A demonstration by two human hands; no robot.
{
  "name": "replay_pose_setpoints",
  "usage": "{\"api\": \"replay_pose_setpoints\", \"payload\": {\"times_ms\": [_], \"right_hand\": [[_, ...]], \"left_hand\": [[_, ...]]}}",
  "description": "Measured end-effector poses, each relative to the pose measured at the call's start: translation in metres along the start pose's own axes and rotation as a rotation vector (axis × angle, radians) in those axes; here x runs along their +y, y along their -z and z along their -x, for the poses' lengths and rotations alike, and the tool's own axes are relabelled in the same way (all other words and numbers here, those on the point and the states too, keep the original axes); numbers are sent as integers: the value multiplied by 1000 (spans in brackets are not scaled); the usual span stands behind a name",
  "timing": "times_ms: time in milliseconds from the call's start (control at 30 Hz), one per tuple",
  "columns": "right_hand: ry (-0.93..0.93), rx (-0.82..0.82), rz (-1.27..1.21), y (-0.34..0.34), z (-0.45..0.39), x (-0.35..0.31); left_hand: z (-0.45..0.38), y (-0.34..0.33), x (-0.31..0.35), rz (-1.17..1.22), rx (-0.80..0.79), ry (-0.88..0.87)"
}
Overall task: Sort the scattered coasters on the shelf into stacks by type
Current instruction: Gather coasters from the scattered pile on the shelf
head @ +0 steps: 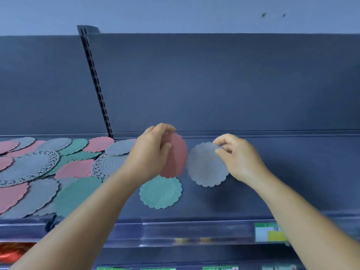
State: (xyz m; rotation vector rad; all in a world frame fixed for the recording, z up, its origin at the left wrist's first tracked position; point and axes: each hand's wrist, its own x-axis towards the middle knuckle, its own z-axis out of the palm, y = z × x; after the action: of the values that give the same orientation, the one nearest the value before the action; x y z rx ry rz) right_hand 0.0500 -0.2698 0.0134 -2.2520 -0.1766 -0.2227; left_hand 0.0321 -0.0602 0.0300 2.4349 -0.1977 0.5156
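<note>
We note two coasters in the air over the bare right part of the shelf (292,182): the left hand (150,154) has its grip pinching the upper edge of a pink scalloped coaster (176,158), and the right hand (239,156) has its grip pinching the rim of a grey scalloped coaster (206,164). A teal scalloped coaster (161,191) lies flat below the pink one, alone. The unsorted pile (48,172) sits at left, pink, teal and grey overlapping, with larger lace-edged grey mats (29,166) mixed in. Risks, in our judgement: thin, limp pieces held by the edge may slip; pink could land on teal; seed stacks near the front lip could slide off.
</note>
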Motion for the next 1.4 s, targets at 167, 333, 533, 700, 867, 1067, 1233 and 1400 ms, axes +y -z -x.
{"api": "replay_pose_setpoints", "payload": {"times_ms": [167, 333, 533, 700, 867, 1067, 1233, 1400], "right_hand": [[-109, 132, 24, 62, -4, 50], [-198, 167, 7, 101, -22, 102], [-249, 105, -47, 105, -63, 137], [-212, -95, 223, 96, -83, 156], [-75, -258, 603, 91, -91, 166], [61, -328, 760, 89, -88, 150], [195, -313, 606, 77, -79, 114], [296, -363, 464, 45, -67, 62]], "left_hand": [[-29, -59, 40, 160, -38, 65], [-52, -122, 72, 220, -99, 160], [-77, -166, 87, 191, -122, 235], [-82, -186, 72, -138, -229, 240], [-78, -194, 64, -468, -290, 209], [-69, -184, 65, -498, -285, 190], [-50, -141, 68, -464, -229, 193], [-27, -87, 42, -517, -183, 241]]}}
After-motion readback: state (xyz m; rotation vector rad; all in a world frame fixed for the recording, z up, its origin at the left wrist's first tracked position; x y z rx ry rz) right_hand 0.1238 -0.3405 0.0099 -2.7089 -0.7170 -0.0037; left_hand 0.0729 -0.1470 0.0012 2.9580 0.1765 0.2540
